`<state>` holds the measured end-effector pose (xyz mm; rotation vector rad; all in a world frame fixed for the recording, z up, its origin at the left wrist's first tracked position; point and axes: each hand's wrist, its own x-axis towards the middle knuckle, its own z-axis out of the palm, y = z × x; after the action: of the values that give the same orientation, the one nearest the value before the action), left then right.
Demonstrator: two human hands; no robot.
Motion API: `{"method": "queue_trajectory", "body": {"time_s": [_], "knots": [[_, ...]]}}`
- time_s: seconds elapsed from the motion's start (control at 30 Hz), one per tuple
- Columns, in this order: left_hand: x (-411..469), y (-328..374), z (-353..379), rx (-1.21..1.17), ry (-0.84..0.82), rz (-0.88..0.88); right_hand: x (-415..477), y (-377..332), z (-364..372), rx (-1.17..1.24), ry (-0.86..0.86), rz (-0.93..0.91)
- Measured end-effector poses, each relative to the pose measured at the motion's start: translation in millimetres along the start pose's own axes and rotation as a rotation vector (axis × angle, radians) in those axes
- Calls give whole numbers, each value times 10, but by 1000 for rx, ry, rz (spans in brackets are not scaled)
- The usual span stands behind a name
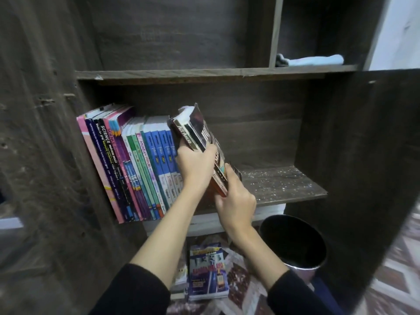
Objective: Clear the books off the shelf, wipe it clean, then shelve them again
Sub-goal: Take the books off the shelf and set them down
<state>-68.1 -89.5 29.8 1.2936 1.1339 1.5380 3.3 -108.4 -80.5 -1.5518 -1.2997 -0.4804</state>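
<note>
In black sleeves (136, 289) at six o'clock, reaches up and in with both forearms bare. Grasps a clutch of dark books (196, 130) just right of centre, tipped top-first towards eleven o'clock, hard by the standing row of books (136, 169); touching it or not, cannot tell.

Wraps the left hand (195, 165) round the spines at mid-height, with fingers curled over onto the front cover. Closes the right hand (236, 198) round the lower end of the clutch, at five o'clock from the left, with thumb laid up along the cover. Appears to carry the weight from below and steer from above: a two-handed hold suited to several volumes at once, apt to slide apart in a single grip.

Has the row packed at nine o'clock on the shelf (284, 185). Shows pale dust and specks across the bare board at three o'clock, so probably mid-clearing rather than reshelving, with the wipe not yet done.

Offers a likely landing place in the stack of books (208, 269) on the floor at six o'clock, next to a black bin (293, 239) at five o'clock. Holds a folded blue cloth (318, 60) in the upper compartment at one o'clock, handy for the wiping step.
</note>
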Motion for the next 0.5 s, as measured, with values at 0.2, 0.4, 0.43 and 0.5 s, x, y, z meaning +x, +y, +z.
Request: {"method": "queue_trajectory", "body": {"time_s": [0.2,0.4,0.43,0.5], "knots": [[-65,203,-195,-248,-138,-40,-62,34,-502,457,-565,96],[-99,199,-367,-194,-284,-80,259,525,-700,665,-406,421],[-121,183,-398,-169,-308,-99,283,612,-729,713,-472,468],[-185,151,-444,-112,-370,-156,252,725,-736,821,-610,508]]}}
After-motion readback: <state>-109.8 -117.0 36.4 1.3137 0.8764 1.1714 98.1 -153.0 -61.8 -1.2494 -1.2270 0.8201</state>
